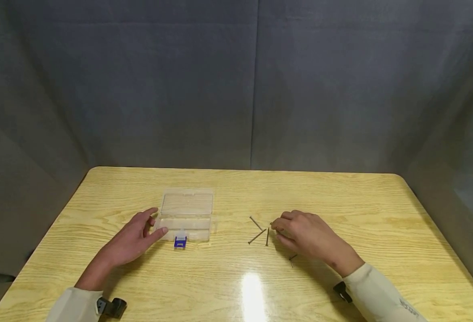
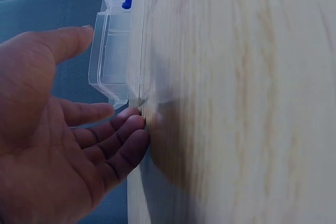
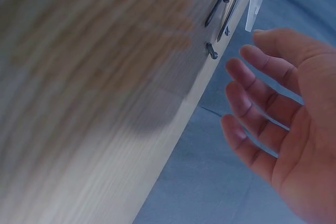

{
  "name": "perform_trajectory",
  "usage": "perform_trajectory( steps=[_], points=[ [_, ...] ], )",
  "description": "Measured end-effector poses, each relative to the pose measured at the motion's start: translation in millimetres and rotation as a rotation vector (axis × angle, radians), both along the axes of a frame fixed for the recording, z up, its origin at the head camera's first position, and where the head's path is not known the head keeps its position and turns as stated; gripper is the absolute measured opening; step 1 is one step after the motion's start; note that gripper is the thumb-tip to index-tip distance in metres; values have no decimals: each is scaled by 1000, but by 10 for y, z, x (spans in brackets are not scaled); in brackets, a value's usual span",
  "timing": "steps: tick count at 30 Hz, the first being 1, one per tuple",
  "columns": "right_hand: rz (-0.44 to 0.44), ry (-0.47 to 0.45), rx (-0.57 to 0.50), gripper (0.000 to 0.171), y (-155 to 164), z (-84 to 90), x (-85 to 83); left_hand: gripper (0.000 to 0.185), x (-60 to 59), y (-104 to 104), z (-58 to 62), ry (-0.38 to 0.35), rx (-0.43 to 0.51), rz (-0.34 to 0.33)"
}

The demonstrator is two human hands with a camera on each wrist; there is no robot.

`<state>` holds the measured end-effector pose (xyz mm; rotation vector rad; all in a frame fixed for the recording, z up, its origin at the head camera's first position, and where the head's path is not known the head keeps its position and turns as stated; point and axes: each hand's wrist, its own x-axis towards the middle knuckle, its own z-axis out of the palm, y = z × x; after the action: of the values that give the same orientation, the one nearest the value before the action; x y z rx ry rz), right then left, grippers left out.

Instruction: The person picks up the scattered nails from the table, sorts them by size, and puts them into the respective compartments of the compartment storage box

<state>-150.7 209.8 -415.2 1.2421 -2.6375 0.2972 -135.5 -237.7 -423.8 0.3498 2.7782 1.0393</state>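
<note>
A clear plastic box [image 1: 185, 223] with a blue latch [image 1: 180, 242] lies on the table, its see-through lid [image 1: 186, 203] folded back behind it. At the box's left side is my left hand [image 1: 133, 239], thumb and fingers spread apart around the near corner with nothing held. In the left wrist view its fingertips [image 2: 137, 142] are low by the tabletop. My right hand [image 1: 306, 235] hovers over the right-hand end of several dark metal nails [image 1: 257, 236]. Its fingers are loosely bent and the palm is bare in the right wrist view, where nails [image 3: 233, 17] lie beyond the fingertips.
Small dark nails [image 1: 292, 258] lie crossed on the wooden table [image 1: 204, 286], below the right hand. A grey cloth [image 1: 172, 89] hangs behind the table and along both sides. A bright light reflection falls on the front middle of the tabletop.
</note>
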Motion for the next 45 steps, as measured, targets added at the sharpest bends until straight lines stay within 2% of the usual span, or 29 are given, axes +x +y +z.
perform_trajectory(
  steps=[6, 15, 31, 45],
  points=[
    [-11, -47, 3, 16, -16, 5, -18, 74, 15, 0, -9, 12, 14, -27],
    [9, -45, 0, 12, -109, 25, -48, 71, 25, -3, -30, 13, -6, -38],
    [10, -105, 8, 13, -283, 10, -93, 70, 35, 2, -50, 44, -27, -26],
    [18, -112, 40, 8, -420, 5, -145, 71, 41, 16, -75, 64, -37, -14]
  ],
)
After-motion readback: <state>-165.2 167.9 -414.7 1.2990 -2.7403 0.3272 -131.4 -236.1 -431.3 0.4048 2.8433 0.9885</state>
